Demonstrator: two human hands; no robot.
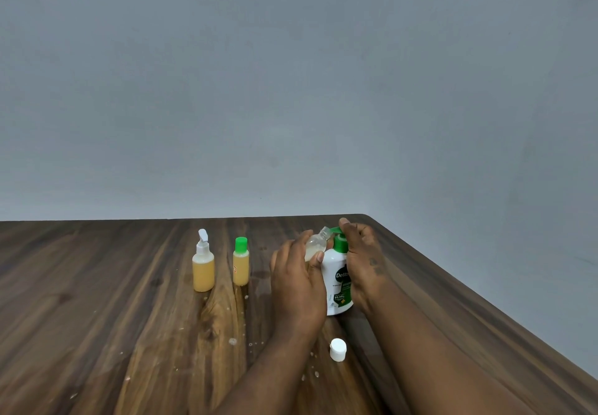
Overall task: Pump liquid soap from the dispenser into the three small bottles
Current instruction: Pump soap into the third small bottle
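Left hand [297,285] is gripping the small clear plastic bottle [315,244], fingers wrapped round it. It's tilting the open mouth up to the nozzle, prob. so soap lands inside; only a little pale liquid is showing. Right hand [360,252] is curling over the green pump of the white plastic soap dispenser [336,280], prob. to press & steady it. White spray-top bottle [203,269] & green-capped bottle [241,265] are standing apart to the left, nearly full of amber soap. Loose white cap [337,349] is lying on the dark wooden table [97,285].

Two bare forearms [437,350], right hand [364,259] bearing small dark marks [375,266], perhaps a tattoo
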